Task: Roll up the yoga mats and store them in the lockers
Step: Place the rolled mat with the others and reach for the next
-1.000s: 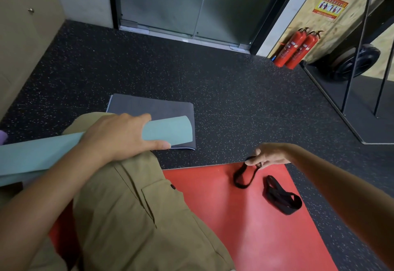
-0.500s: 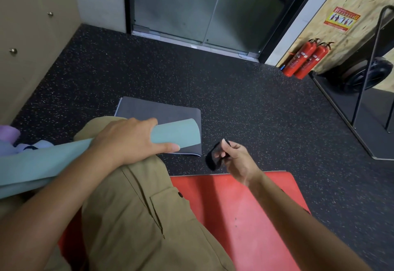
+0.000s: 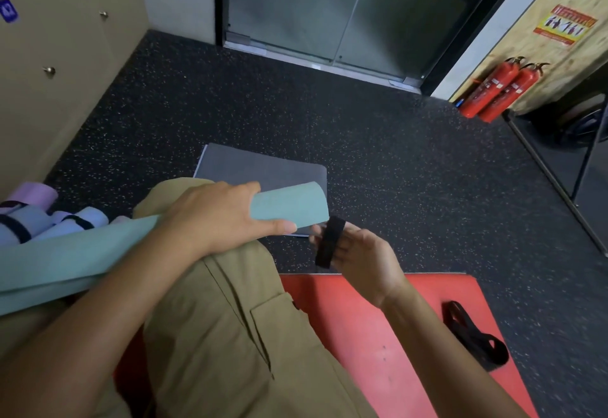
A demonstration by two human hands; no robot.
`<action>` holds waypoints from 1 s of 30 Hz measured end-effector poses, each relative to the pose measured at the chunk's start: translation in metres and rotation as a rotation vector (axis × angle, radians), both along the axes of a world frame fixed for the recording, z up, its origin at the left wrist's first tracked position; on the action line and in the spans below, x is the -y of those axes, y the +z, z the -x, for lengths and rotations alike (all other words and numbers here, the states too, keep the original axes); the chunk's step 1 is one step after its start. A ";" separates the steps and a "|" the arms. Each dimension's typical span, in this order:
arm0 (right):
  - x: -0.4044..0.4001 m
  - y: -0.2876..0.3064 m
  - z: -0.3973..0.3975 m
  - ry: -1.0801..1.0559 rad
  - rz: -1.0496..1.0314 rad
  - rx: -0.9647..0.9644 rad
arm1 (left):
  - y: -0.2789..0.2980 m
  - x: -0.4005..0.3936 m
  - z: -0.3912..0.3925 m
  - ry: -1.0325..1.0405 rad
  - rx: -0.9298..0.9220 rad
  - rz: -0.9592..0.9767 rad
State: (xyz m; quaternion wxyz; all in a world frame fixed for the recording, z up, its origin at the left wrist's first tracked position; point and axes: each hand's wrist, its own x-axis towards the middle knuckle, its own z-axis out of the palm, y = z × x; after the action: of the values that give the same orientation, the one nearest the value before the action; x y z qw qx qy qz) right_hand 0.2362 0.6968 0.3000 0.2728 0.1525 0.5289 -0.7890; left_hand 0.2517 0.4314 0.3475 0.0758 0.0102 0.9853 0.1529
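A rolled teal yoga mat [image 3: 292,202] lies across my knee, and my left hand [image 3: 217,217] grips it near its right end. Just right of that end, my right hand [image 3: 362,253] holds a black elastic strap loop [image 3: 329,241] stretched over its fingers. A second black strap [image 3: 473,340] lies on the red mat [image 3: 411,335] under me. A folded grey mat [image 3: 263,167] lies flat on the floor beyond my knee. Several rolled lilac and blue mats [image 3: 49,217] with black straps lie at the left, by the beige lockers [image 3: 49,39].
The floor [image 3: 394,154] is dark speckled rubber. Glass doors [image 3: 345,6] stand ahead. Two red fire extinguishers [image 3: 500,88] lean against a wooden wall at the right. A black metal frame [image 3: 559,181] with equipment borders the right side.
My right hand lifted one black strap off the red mat and carried it left, up to the teal roll's end. My left hand kept its grip on the roll.
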 end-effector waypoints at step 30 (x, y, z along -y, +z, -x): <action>0.030 0.049 0.029 0.408 -0.198 -0.456 | 0.014 0.000 -0.004 -0.073 0.070 -0.001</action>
State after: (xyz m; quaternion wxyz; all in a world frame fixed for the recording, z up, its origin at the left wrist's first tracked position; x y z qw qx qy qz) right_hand 0.2067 0.6665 0.3485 0.2835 -0.1116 0.6704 -0.6766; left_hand 0.2561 0.4310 0.3619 0.1158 0.0409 0.9809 0.1507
